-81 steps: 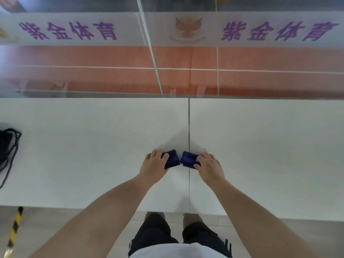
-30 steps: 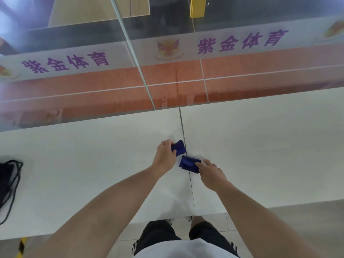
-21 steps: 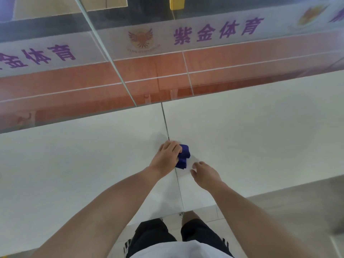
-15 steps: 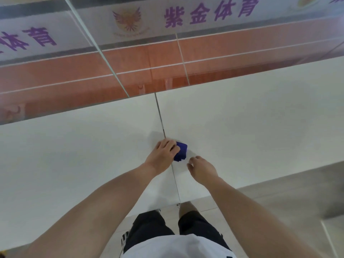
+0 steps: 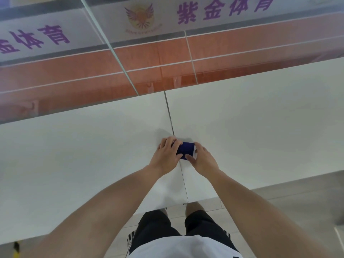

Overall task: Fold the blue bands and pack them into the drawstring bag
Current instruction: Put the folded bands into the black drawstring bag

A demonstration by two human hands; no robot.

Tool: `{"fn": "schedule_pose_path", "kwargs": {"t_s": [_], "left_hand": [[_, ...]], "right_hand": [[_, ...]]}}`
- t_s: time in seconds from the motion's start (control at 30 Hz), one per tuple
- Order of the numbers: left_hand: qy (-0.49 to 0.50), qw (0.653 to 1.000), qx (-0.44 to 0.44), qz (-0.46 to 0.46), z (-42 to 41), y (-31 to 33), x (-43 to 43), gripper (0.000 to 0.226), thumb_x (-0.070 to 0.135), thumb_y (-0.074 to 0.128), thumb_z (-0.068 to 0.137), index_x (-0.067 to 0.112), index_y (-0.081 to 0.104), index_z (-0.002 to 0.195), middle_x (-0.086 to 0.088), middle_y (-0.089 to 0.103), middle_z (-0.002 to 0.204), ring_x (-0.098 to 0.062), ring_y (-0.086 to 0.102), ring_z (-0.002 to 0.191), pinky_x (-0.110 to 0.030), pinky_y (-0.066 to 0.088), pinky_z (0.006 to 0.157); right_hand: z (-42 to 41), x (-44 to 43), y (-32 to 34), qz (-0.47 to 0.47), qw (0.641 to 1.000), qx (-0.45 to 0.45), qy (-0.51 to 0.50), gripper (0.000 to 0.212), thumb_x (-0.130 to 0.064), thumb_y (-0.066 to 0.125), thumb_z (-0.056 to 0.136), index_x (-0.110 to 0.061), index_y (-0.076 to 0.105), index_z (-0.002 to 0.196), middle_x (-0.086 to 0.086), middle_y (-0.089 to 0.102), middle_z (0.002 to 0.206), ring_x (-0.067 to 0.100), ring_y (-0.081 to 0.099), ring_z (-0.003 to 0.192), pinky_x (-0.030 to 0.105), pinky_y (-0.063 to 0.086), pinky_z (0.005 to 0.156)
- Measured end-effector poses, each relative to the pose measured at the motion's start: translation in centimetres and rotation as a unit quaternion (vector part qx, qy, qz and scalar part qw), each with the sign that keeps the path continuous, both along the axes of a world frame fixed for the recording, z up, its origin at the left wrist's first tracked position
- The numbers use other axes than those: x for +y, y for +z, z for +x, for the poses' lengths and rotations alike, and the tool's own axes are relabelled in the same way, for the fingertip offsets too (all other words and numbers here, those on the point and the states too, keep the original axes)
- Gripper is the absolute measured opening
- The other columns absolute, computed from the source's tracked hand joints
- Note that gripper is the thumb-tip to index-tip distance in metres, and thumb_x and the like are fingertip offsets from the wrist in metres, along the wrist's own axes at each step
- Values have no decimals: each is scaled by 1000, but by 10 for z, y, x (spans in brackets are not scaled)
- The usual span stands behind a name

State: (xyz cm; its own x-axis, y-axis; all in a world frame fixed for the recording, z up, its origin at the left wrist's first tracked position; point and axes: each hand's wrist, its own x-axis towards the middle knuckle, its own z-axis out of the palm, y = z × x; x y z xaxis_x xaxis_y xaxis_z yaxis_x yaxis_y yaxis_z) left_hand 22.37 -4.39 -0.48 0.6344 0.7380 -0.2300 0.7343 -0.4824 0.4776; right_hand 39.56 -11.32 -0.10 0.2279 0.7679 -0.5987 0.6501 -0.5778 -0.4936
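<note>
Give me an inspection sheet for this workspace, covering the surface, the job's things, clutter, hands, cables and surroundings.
Surface: white table, two tops meeting at a seam that runs towards the hands.
Job's things: blue bands folded into one compact bundle over the seam; drawstring bag not in view.
Clutter: nothing seen.
Grippers: left hand and right hand each grip the bundle from their own side, fingers curled on it.
Cables: nothing seen.
Surroundings: glass pane behind the table with purple lettering; orange floor beyond; a yellow-and-black striped object low on the left.
</note>
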Motion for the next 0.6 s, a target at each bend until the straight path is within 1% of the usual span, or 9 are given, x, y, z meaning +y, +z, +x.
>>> {"fn": "schedule_pose_path", "kwargs": {"t_s": [0.07, 0.1, 0.17, 0.23, 0.3, 0.37, 0.4, 0.5, 0.6], "left_hand": [[49, 996, 15, -75, 0, -1, 4, 65, 35, 67, 86, 21, 34, 141, 0, 33, 145, -25, 30, 131, -39, 36, 107], [69, 990, 22, -117, 0, -2, 7, 71, 37, 67, 85, 21, 31, 144, 1, 34, 147, -25, 30, 133, -39, 36, 108], [91, 979, 34, -179, -1, -6, 13, 74, 39, 68, 84, 20, 32, 145, 1, 39, 145, -24, 34, 133, -39, 39, 107], [75, 979, 56, -181, -1, -9, 16, 73, 41, 70, 81, 19, 35, 142, 1, 40, 141, -24, 35, 130, -40, 40, 105], [59, 980, 83, -173, 0, -12, 18, 76, 45, 73, 78, 19, 37, 139, -1, 37, 137, -25, 33, 127, -41, 40, 106], [56, 979, 93, -174, 1, -15, 19, 73, 46, 74, 76, 19, 41, 134, -3, 36, 131, -24, 33, 123, -40, 41, 104], [60, 978, 85, -180, 1, -16, 19, 69, 46, 75, 75, 19, 44, 131, -3, 36, 127, -24, 35, 119, -39, 42, 102], [74, 979, 29, -187, -2, -19, 18, 61, 37, 79, 75, 20, 48, 125, -2, 40, 122, -21, 44, 110, -33, 46, 93], [68, 982, -20, -173, -8, -15, 17, 53, 33, 80, 76, 23, 51, 120, 3, 49, 114, -18, 52, 101, -25, 42, 82]], "right_hand": [[0, 4, -3, -14, 1000, 10, 0, 67, -45, 61, 92, -26, 28, 148, 2, 51, 131, 26, 60, 109, 36, 50, 83], [0, 6, -4, -22, 1000, 16, 3, 68, -43, 63, 91, -27, 30, 147, 2, 50, 130, 26, 60, 107, 35, 50, 83], [2, 10, -8, -36, 999, 28, 8, 66, -43, 68, 87, -27, 37, 143, 2, 48, 126, 25, 61, 100, 36, 52, 84], [3, 13, -11, -44, 998, 31, 19, 65, -44, 71, 83, -29, 42, 139, 1, 47, 123, 24, 60, 95, 39, 54, 87], [3, 14, -13, -46, 998, 33, 36, 71, -44, 72, 83, -31, 38, 144, 2, 45, 129, 25, 60, 101, 41, 53, 91], [2, 14, -11, -44, 997, 42, 41, 77, -41, 71, 84, -32, 31, 150, 2, 43, 133, 27, 59, 109, 41, 52, 94], [2, 14, -11, -40, 997, 46, 40, 77, -41, 71, 84, -33, 31, 149, 2, 43, 133, 26, 59, 108, 41, 51, 94], [2, 14, -7, -28, 997, 68, 33, 71, -44, 73, 81, -36, 38, 143, 0, 46, 126, 22, 60, 102, 37, 51, 94], [3, 13, 3, -11, 995, 91, 30, 74, -44, 75, 80, -35, 37, 143, -4, 45, 125, 20, 60, 102, 37, 49, 97]]}}
